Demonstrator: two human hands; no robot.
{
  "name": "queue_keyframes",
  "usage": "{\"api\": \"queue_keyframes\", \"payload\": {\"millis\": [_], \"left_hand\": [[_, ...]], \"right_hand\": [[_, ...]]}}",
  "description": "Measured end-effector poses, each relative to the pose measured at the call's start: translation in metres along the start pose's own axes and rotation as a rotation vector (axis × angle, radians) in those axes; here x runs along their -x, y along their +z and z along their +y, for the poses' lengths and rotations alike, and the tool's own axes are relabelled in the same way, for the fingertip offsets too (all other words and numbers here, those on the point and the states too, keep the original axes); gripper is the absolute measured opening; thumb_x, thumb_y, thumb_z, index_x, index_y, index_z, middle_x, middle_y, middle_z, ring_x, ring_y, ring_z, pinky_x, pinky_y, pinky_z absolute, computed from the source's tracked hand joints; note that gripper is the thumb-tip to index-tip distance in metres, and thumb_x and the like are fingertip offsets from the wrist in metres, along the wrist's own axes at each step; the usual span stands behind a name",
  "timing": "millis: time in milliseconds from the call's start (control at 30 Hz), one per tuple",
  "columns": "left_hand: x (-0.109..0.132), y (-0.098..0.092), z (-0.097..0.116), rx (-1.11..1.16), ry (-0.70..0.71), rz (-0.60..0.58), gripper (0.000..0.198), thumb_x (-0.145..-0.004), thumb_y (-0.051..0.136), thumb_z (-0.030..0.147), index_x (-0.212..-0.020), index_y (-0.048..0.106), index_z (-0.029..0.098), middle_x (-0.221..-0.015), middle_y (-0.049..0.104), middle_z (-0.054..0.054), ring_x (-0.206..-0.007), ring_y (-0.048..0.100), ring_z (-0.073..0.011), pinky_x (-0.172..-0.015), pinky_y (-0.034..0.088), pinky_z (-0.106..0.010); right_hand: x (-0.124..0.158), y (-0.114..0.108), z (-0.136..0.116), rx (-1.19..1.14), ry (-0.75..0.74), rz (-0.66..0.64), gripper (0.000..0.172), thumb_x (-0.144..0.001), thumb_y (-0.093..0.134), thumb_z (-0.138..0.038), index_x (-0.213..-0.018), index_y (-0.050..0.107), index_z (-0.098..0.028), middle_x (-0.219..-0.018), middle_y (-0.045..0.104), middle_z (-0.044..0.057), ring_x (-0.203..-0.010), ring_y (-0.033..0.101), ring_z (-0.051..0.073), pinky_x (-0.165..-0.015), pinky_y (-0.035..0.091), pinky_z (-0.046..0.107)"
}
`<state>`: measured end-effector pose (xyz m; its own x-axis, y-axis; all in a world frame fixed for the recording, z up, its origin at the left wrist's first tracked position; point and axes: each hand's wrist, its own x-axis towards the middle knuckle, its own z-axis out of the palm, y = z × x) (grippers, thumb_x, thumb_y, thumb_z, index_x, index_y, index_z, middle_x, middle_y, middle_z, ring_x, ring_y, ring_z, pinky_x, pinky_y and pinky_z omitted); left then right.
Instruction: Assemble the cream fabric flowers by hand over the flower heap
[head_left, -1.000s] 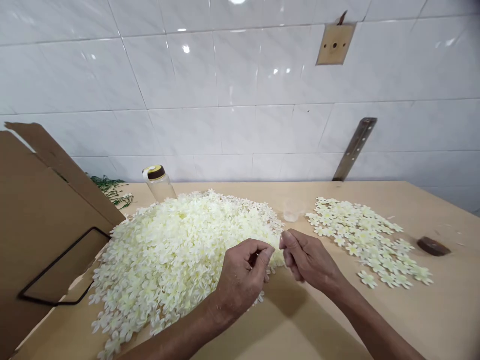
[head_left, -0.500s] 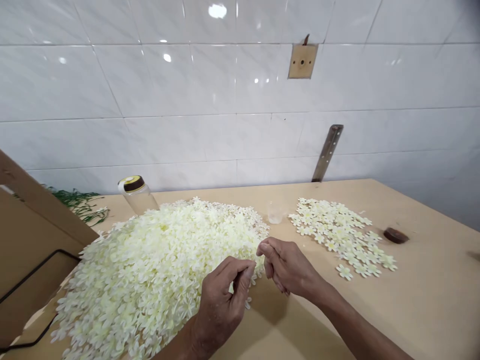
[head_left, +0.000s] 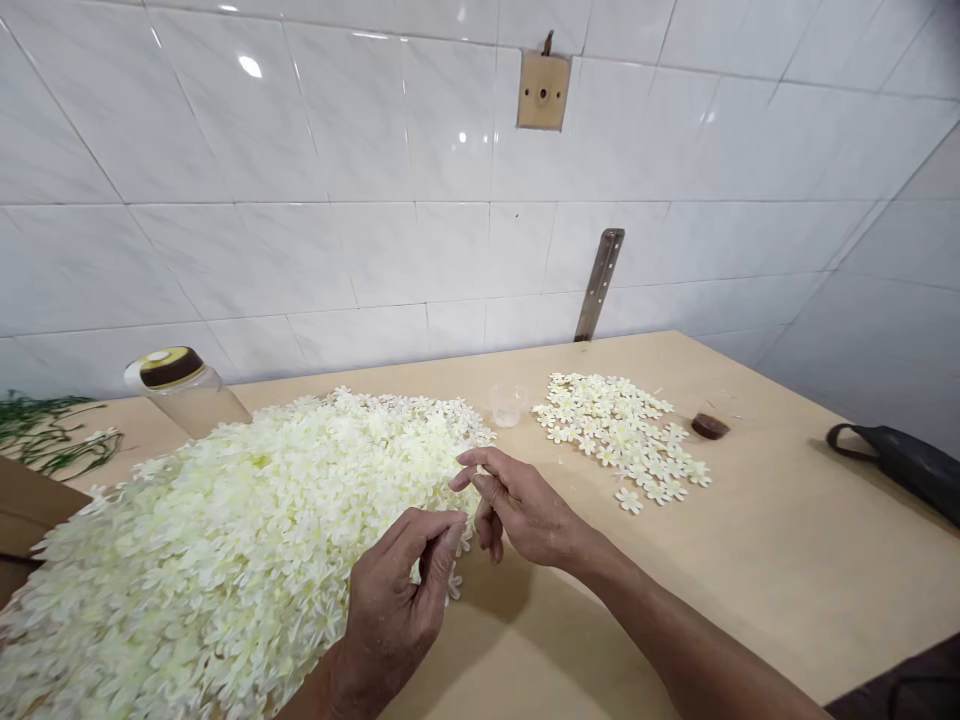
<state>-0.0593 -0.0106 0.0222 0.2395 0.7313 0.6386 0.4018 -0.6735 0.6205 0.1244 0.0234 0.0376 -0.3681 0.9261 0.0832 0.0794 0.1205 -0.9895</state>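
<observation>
Two hands meet at the near edge of the heap of flowers [head_left: 247, 520], which the frame cuts off at left. The left hand [head_left: 397, 600] has thumb and forefinger pinched together. The right hand [head_left: 517, 505] is likewise pinched, touching the heap. Anything between the fingertips is too small to make out. Petals are soft, cream, cloth-like, loosely piled on the smooth tan table [head_left: 750, 560]
</observation>
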Motion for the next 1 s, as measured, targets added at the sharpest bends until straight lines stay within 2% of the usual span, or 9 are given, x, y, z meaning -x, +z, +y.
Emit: {"api": "queue_keyframes", "payload": {"millis": [67, 200, 333, 433, 533, 633, 767, 833, 1000], "left_hand": [[0.0, 0.0, -0.001, 0.008, -0.013, 0.006, 0.021, -0.091, 0.057, 0.008, -0.104, 0.067, 0.02, -0.077, 0.065, 0.0, -0.064, 0.062, -0.0099, -0.063, 0.049, -0.021], [-0.002, -0.001, -0.001, 0.026, -0.063, 0.011, 0.019, -0.091, 0.057, 0.01, -0.104, 0.067, 0.02, -0.078, 0.066, -0.001, -0.068, 0.064, -0.011, -0.066, 0.05, -0.022], [-0.001, -0.001, 0.0, 0.061, -0.117, 0.013, 0.015, -0.092, 0.057, 0.014, -0.101, 0.068, 0.019, -0.08, 0.068, -0.002, -0.07, 0.065, -0.0126, -0.066, 0.05, -0.023], [0.0, 0.0, 0.001, 0.102, -0.216, -0.003, 0.013, -0.094, 0.056, 0.02, -0.099, 0.068, 0.019, -0.078, 0.067, -0.002, -0.065, 0.063, -0.0121, -0.062, 0.049, -0.023], [0.0, 0.002, 0.002, 0.211, -0.416, -0.035, 0.018, -0.096, 0.054, 0.03, -0.099, 0.067, 0.018, -0.06, 0.06, 0.002, -0.049, 0.055, -0.0097, -0.051, 0.044, -0.021], [-0.004, 0.003, 0.004, 0.357, -0.605, -0.06, 0.026, -0.096, 0.052, 0.04, -0.098, 0.065, 0.017, -0.051, 0.054, 0.005, -0.043, 0.054, -0.01, -0.047, 0.043, -0.021], [-0.013, 0.003, 0.007, 0.577, -0.721, -0.103, 0.031, -0.093, 0.054, 0.046, -0.095, 0.063, 0.016, -0.08, 0.069, -0.005, -0.048, 0.06, -0.0103, -0.049, 0.046, -0.023], [-0.016, 0.002, 0.007, 0.674, -0.739, -0.124, 0.032, -0.092, 0.056, 0.047, -0.094, 0.062, 0.015, -0.084, 0.069, -0.006, -0.05, 0.062, -0.0115, -0.05, 0.047, -0.024], [-0.019, 0.002, 0.007, 0.707, -0.789, -0.109, 0.031, -0.084, 0.067, 0.045, -0.082, 0.063, 0.014, -0.062, 0.064, -0.002, -0.048, 0.058, -0.0112, -0.05, 0.046, -0.023]], "right_hand": [[0.001, 0.0, 0.0, -0.001, 0.001, 0.001, 0.029, -0.101, 0.04, -0.046, -0.119, 0.044, -0.025, -0.113, 0.062, 0.007, -0.045, 0.059, 0.007, -0.04, 0.051, 0.023], [0.004, 0.0, -0.006, 0.071, 0.002, 0.048, 0.029, -0.102, 0.038, -0.044, -0.095, 0.052, -0.021, -0.083, 0.066, 0.0, -0.035, 0.052, 0.005, -0.034, 0.042, 0.018], [0.005, 0.0, -0.014, 0.294, -0.054, 0.126, 0.037, -0.102, 0.038, -0.042, -0.075, 0.052, -0.02, -0.051, 0.051, -0.007, -0.033, 0.044, 0.006, -0.04, 0.039, 0.018], [0.005, 0.002, -0.013, 0.425, -0.099, 0.128, 0.042, -0.104, 0.034, -0.042, -0.073, 0.054, -0.021, -0.044, 0.043, -0.008, -0.04, 0.048, 0.009, -0.047, 0.041, 0.019], [0.004, 0.004, -0.007, 0.431, -0.075, 0.097, 0.044, -0.105, 0.029, -0.044, -0.082, 0.058, -0.02, -0.053, 0.053, -0.005, -0.04, 0.05, 0.009, -0.046, 0.043, 0.019], [0.004, 0.003, 0.0, 0.423, -0.122, 0.099, 0.034, -0.105, 0.031, -0.039, -0.11, 0.058, -0.02, -0.083, 0.068, 0.001, -0.048, 0.058, 0.008, -0.048, 0.047, 0.02], [0.006, 0.002, 0.006, 0.501, -0.182, 0.03, 0.044, -0.102, 0.036, -0.026, -0.146, 0.032, -0.027, -0.126, 0.063, 0.01, -0.064, 0.065, 0.01, -0.059, 0.055, 0.025], [0.008, 0.003, 0.006, 0.562, -0.177, -0.027, 0.052, -0.1, 0.038, -0.022, -0.15, 0.024, -0.03, -0.135, 0.06, 0.01, -0.074, 0.068, 0.013, -0.067, 0.056, 0.029], [0.015, 0.008, 0.0, 0.686, -0.128, -0.096, 0.062, -0.096, 0.042, -0.016, -0.152, 0.023, -0.034, -0.135, 0.062, 0.008, -0.085, 0.07, 0.02, -0.08, 0.056, 0.039]]}}
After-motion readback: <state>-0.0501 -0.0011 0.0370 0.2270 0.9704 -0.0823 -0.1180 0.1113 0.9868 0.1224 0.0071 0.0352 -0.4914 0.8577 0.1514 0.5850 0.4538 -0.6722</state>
